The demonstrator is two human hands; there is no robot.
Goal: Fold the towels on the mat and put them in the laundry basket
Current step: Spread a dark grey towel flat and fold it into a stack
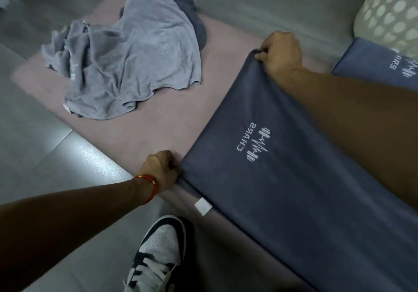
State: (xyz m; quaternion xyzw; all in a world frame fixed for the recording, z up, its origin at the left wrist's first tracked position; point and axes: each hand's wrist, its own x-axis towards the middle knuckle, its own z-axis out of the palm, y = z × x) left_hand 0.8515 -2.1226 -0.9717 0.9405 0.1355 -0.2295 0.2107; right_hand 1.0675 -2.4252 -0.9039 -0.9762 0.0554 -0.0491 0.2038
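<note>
On the far left lies grey tiled floor (40,147), with a bright patch of reflected light near the mat's edge. A pink mat (158,131) runs diagonally across it. On the upper left part of the mat sits a crumpled light grey towel (135,61), unfolded, with a darker towel (194,18) partly showing from behind its far side.

Lower centre, the left hand (160,171) comes in from the bottom left; a red cord bracelet (150,186) circles the wrist. Its fingers are curled and pinch the near left corner of a dark blue towel (282,201). Below it, a black and white sneaker (158,253) stands on the floor beside the mat.

The dark blue towel is spread over the right part of the mat, doubled, a lower layer showing along its near edge with a white tag (203,205). White embroidered lettering and a wave mark (253,143) read mirrored. The right hand (280,52) grips the far corner, fingers curled around the gathered cloth, lifting it slightly.

Further right, a folded dark blue towel (371,65) with similar lettering lies near the mat's end. Just behind it, touching, stands the laundry basket (389,13), pale with round perforations.
</note>
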